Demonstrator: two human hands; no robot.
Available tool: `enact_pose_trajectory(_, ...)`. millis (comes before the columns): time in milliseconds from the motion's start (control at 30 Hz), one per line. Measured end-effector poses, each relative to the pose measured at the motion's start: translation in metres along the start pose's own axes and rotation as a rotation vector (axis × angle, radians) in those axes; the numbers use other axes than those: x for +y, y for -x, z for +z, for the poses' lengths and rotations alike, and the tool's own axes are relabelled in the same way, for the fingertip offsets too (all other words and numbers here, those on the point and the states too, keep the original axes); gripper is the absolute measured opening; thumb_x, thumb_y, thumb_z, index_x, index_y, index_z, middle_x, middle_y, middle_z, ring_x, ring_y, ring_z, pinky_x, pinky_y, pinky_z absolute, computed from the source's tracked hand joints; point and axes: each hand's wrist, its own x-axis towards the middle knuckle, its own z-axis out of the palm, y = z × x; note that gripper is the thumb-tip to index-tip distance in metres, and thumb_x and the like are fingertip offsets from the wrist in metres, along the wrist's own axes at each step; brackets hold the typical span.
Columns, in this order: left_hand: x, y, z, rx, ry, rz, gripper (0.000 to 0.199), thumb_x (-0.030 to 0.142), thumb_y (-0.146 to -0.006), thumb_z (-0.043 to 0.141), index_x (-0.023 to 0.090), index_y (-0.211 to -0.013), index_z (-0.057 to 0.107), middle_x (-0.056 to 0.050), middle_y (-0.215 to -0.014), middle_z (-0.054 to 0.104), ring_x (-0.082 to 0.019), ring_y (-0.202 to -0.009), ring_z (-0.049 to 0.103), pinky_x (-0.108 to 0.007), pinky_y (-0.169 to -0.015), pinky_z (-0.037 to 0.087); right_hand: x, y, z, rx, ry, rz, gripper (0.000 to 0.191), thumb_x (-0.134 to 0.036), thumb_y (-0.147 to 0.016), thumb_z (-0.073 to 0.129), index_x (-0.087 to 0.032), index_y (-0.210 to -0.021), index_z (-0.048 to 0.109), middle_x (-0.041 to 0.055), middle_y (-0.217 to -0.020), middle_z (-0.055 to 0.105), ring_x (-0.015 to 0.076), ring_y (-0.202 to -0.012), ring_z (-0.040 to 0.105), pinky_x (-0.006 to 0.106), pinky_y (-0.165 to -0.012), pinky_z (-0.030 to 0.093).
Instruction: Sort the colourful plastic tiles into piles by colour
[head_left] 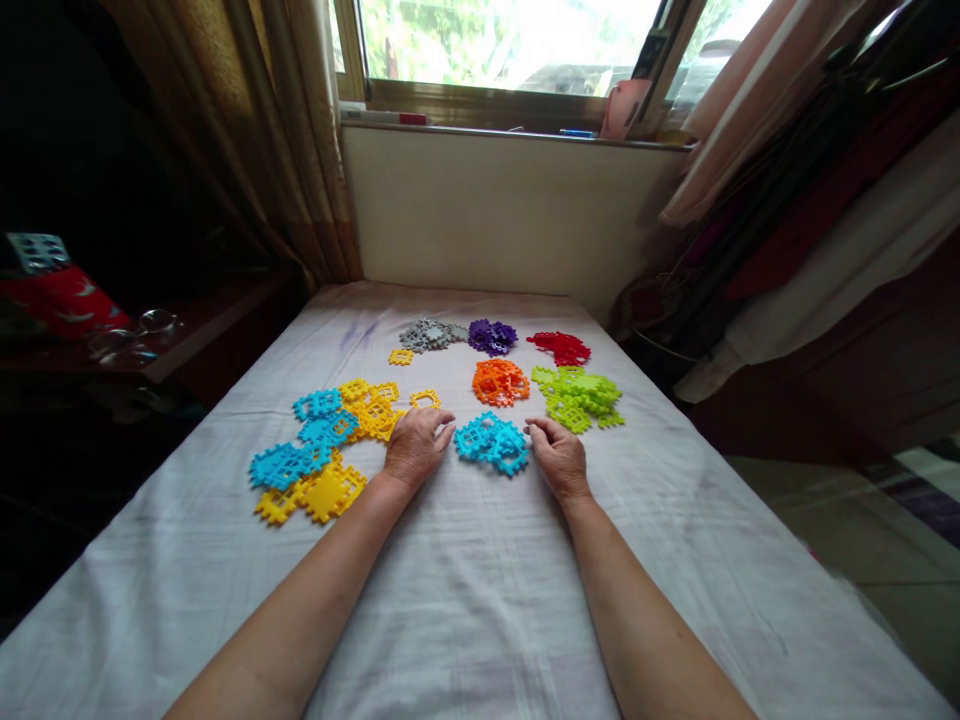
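Note:
A small heap of light blue interlocking plastic tiles (491, 443) with notched edges lies between my two hands. My left hand (417, 445) rests on the sheet at its left side, thumb and fingers a little apart, with nothing visible in it. On the heap's right, my right hand (559, 455) has its fingers curled in, and no tile shows in it. Just left of my left hand lie yellow tiles (373, 412), with a yellow square frame (425, 398) behind its fingers. More blue tiles (289, 464) overlap yellow ones (330, 492) farther left.
Orange tiles (500, 382) lie behind the blue heap, lime green tiles (577, 395) to the right. Grey (427, 335), purple tiles (492, 337) and red tiles (562, 348) form the back row. A white sheet (465, 600) covers the surface. Hanging clothes (847, 200) flank the right side.

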Motion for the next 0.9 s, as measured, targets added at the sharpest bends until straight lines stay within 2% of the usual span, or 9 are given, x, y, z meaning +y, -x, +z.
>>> enact_pose_trajectory(133,-0.03,0.01,-0.03,0.065,-0.069,-0.056,0.021,0.027,-0.09,0.056,0.022,-0.103,0.072,-0.008,-0.11,0.073,-0.025,-0.105,0.063,-0.04,-0.096,0.046,0.001,0.0,-0.001,-0.007,0.013,-0.004,0.031,-0.042,-0.077,0.054,-0.024,-0.089,0.075,0.0032,-0.083,0.079,0.0212,-0.08,0.073,0.032,-0.078,0.055)
enact_pose_trajectory(267,-0.07,0.024,-0.058,0.137,-0.257,-0.18,0.032,0.034,-0.088,0.056,0.023,-0.115,0.069,-0.009,-0.119,0.069,-0.029,-0.111,0.06,-0.043,-0.099,0.044,0.001,0.001,-0.001,-0.007,0.015,-0.014,0.031,-0.042,-0.077,0.053,-0.024,-0.09,0.076,0.0032,-0.083,0.079,0.0207,-0.079,0.073,0.031,-0.077,0.055)
enact_pose_trajectory(400,-0.093,0.04,-0.073,0.076,-0.42,-0.33,0.052,0.049,-0.087,0.056,0.02,-0.13,0.061,-0.013,-0.133,0.062,-0.033,-0.119,0.057,-0.046,-0.099,0.044,0.002,0.001,-0.001,-0.012,0.021,-0.015,0.031,-0.042,-0.077,0.054,-0.024,-0.09,0.076,0.0036,-0.084,0.079,0.021,-0.079,0.072,0.031,-0.076,0.055)
enact_pose_trajectory(467,-0.098,0.045,-0.074,0.023,-0.451,-0.372,0.055,0.053,-0.087,0.054,0.02,-0.131,0.06,-0.014,-0.132,0.063,-0.034,-0.119,0.057,-0.047,-0.099,0.044,0.003,0.001,-0.001,-0.007,0.029,-0.024,0.031,-0.042,-0.077,0.054,-0.024,-0.09,0.076,0.0035,-0.083,0.079,0.0209,-0.08,0.073,0.031,-0.076,0.055)
enact_pose_trajectory(567,-0.101,0.048,-0.074,-0.01,-0.457,-0.378,0.049,0.05,-0.089,0.051,0.023,-0.128,0.061,-0.012,-0.126,0.067,-0.032,-0.116,0.06,-0.045,-0.099,0.044,0.005,0.001,0.0,-0.002,0.035,-0.034,0.032,-0.043,-0.078,0.053,-0.024,-0.09,0.076,0.0034,-0.083,0.079,0.0211,-0.08,0.073,0.031,-0.077,0.055)
enact_pose_trajectory(667,-0.103,0.047,-0.074,0.017,-0.404,-0.393,0.048,0.047,-0.087,0.055,0.024,-0.128,0.061,-0.011,-0.125,0.067,-0.031,-0.115,0.06,-0.045,-0.098,0.045,0.005,0.001,0.0,0.002,0.031,-0.035,0.033,-0.044,-0.078,0.053,-0.023,-0.09,0.076,0.0039,-0.083,0.079,0.0213,-0.079,0.072,0.032,-0.076,0.055)
enact_pose_trajectory(733,-0.101,0.045,-0.072,0.077,-0.338,-0.372,0.049,0.047,-0.085,0.06,0.024,-0.128,0.06,-0.011,-0.125,0.067,-0.032,-0.113,0.061,-0.046,-0.097,0.046,0.005,0.001,0.0,0.009,0.025,-0.039,0.034,-0.044,-0.078,0.052,-0.022,-0.091,0.076,0.0047,-0.083,0.079,0.0213,-0.078,0.072,0.032,-0.074,0.056)
enact_pose_trajectory(800,-0.094,0.044,-0.068,0.159,-0.241,-0.276,0.05,0.046,-0.084,0.062,0.024,-0.128,0.059,-0.011,-0.125,0.067,-0.031,-0.114,0.061,-0.046,-0.1,0.046,0.001,0.002,-0.001,0.026,0.032,-0.061,0.035,-0.045,-0.079,0.052,-0.022,-0.091,0.075,0.0051,-0.083,0.078,0.0205,-0.074,0.071,0.031,-0.071,0.055)
enact_pose_trajectory(900,-0.073,0.044,-0.053,0.226,-0.046,-0.029,0.053,0.041,-0.086,0.063,0.026,-0.135,0.052,-0.008,-0.129,0.065,-0.026,-0.119,0.06,-0.043,-0.105,0.046,-0.009,0.006,-0.001,0.054,0.058,-0.154,0.035,-0.046,-0.081,0.053,-0.022,-0.09,0.075,0.0054,-0.083,0.078,0.019,-0.068,0.068,0.031,-0.066,0.054)
